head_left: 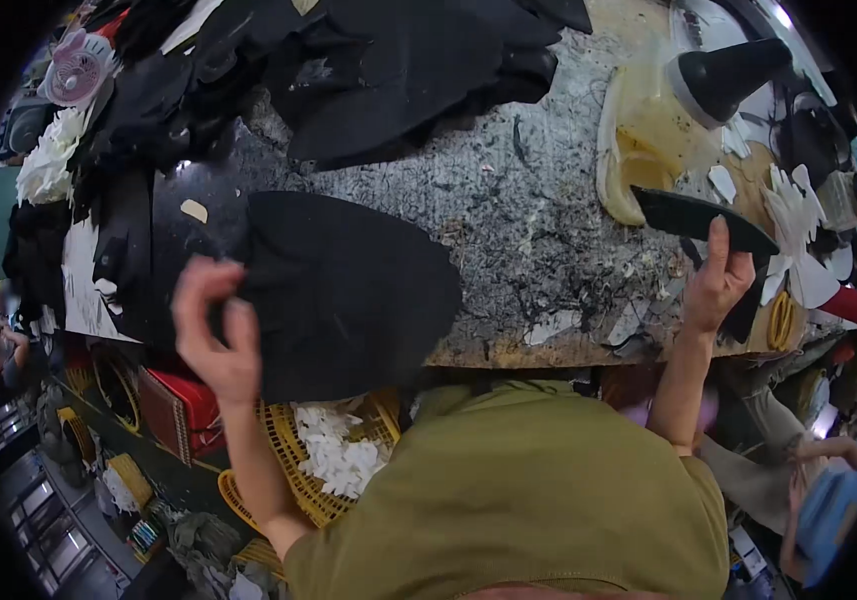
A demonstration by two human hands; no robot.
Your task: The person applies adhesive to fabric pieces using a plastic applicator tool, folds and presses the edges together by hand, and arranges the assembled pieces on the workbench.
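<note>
A worn wooden workbench (524, 225), its top crusted with black and grey residue, carries a broad, round-edged black sheet (369, 285) overhanging the front edge. Piled black material (429, 65) covers the far side; a yellowish translucent plastic container (607, 165), white gloves (797, 218) and looped yellow bands (781, 322) sit at right.

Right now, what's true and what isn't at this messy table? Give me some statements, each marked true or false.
1. The right hand holds a dark flat piece. True.
2. The yellow basket contains red scraps. False: the scraps showing in it are white.
3. The left hand is near a large black sheet. True.
4. The small fan at upper left is black. False: it is pinkish.
5. A yellowed container is on the table. True.
</note>
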